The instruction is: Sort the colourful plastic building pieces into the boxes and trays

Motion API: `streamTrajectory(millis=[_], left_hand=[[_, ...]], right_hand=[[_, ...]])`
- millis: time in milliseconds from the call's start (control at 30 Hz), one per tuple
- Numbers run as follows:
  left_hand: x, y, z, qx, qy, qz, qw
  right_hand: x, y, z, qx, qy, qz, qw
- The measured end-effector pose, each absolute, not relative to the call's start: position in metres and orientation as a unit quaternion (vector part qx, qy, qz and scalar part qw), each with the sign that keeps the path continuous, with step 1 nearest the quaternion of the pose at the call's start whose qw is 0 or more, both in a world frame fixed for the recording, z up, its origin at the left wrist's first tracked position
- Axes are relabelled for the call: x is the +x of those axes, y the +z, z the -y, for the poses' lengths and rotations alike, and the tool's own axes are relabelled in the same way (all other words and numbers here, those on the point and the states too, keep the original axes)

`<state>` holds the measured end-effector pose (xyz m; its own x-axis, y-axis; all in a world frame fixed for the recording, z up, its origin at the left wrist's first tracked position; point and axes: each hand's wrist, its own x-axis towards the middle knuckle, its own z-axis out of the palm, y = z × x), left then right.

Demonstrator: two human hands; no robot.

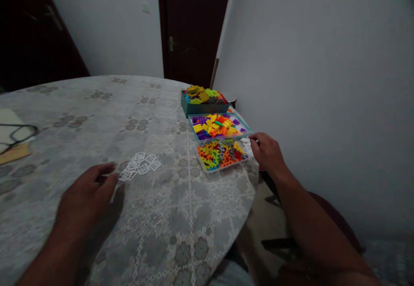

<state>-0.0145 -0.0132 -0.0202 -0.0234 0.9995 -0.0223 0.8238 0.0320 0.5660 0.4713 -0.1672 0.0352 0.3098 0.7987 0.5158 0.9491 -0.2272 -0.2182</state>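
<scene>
A loose cluster of flat white lattice pieces, like small window frames, lies on the tablecloth. Beside its left end is my left hand, thumb and fingers curved and apart, with nothing visible between them. My right hand reaches to the right end of a clear plastic tray. Its fingertips are pinched at more white lattice pieces there, and the hand partly hides them. Orange, green, yellow and grey plastic connector pieces fill the rest of that tray.
Behind the tray sits a teal-rimmed lid holding yellow, purple and orange pieces. Farther back stands a teal box heaped with gear-shaped pieces. A dark cable or glasses frame lies at far left. The round table's edge curves along the right, near the wall.
</scene>
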Motion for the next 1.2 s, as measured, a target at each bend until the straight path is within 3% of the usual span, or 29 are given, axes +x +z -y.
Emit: streamTrajectory(millis=[100,167,333,500,600,867,1067,1200], left_hand=[[-0.011,-0.023,0.017,0.691,0.26,-0.645,0.198],[-0.011,-0.029,0.016,0.703,0.276,-0.631,0.177],[-0.014,-0.047,0.014,0.743,0.261,-0.601,0.136],[-0.012,-0.052,0.018,0.761,0.243,-0.589,0.124],[-0.01,-0.049,0.022,0.764,0.23,-0.59,0.12],[-0.006,-0.046,0.026,0.769,0.195,-0.601,0.098],[-0.005,-0.044,0.026,0.766,0.192,-0.603,0.111],[-0.002,-0.035,0.027,0.749,0.266,-0.588,0.153]], right_hand=[[0.4,0.046,0.169,-0.689,-0.106,0.637,0.329],[0.354,0.052,0.164,-0.638,-0.03,0.694,0.332],[0.264,0.04,0.118,-0.551,0.132,0.791,0.231],[0.216,0.004,0.055,-0.631,0.114,0.76,0.105],[0.207,-0.015,0.035,-0.681,0.084,0.724,0.073],[0.215,-0.04,0.022,-0.683,0.115,0.706,0.15],[0.221,-0.047,0.025,-0.621,0.227,0.691,0.292],[0.216,-0.046,0.029,-0.556,0.301,0.666,0.396]])
